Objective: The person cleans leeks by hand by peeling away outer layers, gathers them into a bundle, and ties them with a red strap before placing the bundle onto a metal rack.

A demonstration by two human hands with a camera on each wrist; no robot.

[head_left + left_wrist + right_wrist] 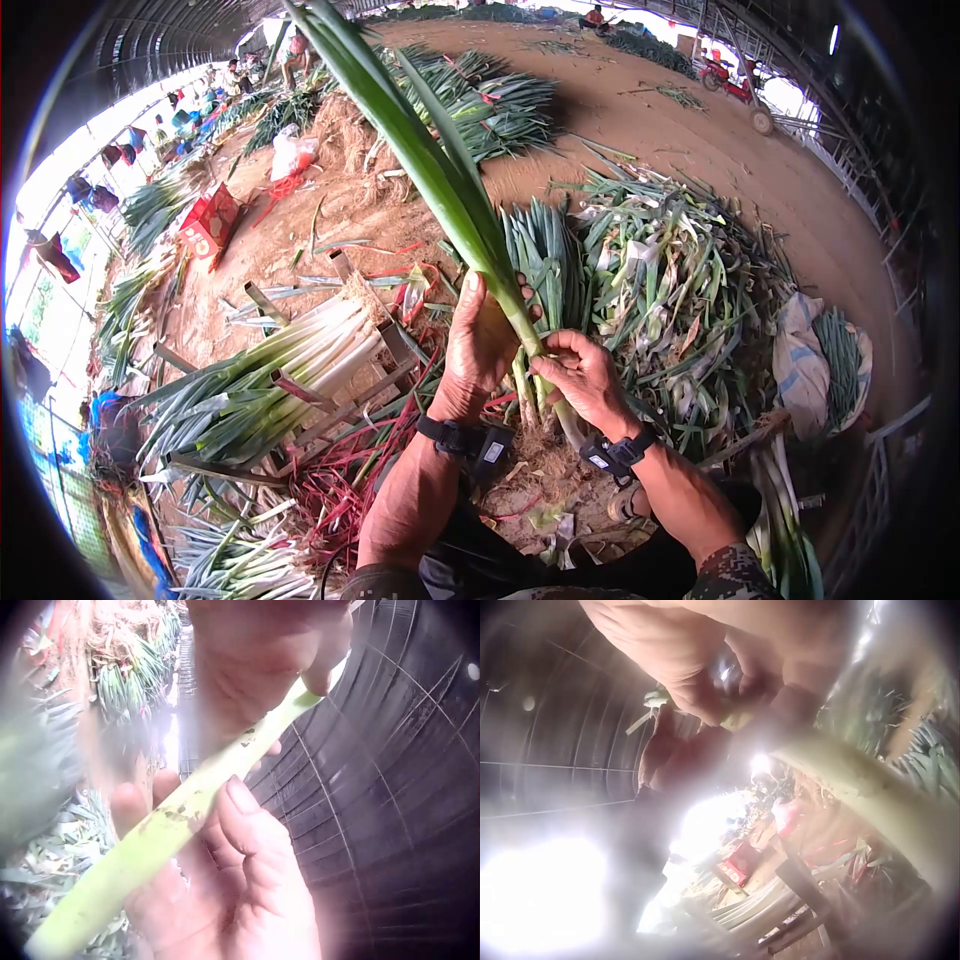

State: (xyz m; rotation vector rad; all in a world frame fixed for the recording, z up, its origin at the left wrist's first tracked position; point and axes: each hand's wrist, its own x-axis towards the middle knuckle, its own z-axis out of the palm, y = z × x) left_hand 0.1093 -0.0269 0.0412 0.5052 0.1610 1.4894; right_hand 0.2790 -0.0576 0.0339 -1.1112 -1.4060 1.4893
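A long, thick green onion [430, 175] slants across the head view, its broad leaves reaching up and away. My left hand [478, 340] holds its stem, thumb along the near side and fingers behind. Just below, my right hand [585, 378] pinches the paler part of the stem between thumb and fingers. In the left wrist view, dark specks mark the pale green stem [176, 817], with both hands around it. The right wrist view is washed out by glare, and the stem [870, 791] runs down to the right there. Behind my hands stands a bunch of green onions [545, 250].
To the right lies a heap of stripped leaves [680, 290] beside a white sack [805, 350]. On the left, a wooden rack [400, 345] bears trimmed green onions [290, 360]. Red ties [330, 500] lie near my left forearm. A red bag [210, 225] and more bundles [470, 95] stand farther off.
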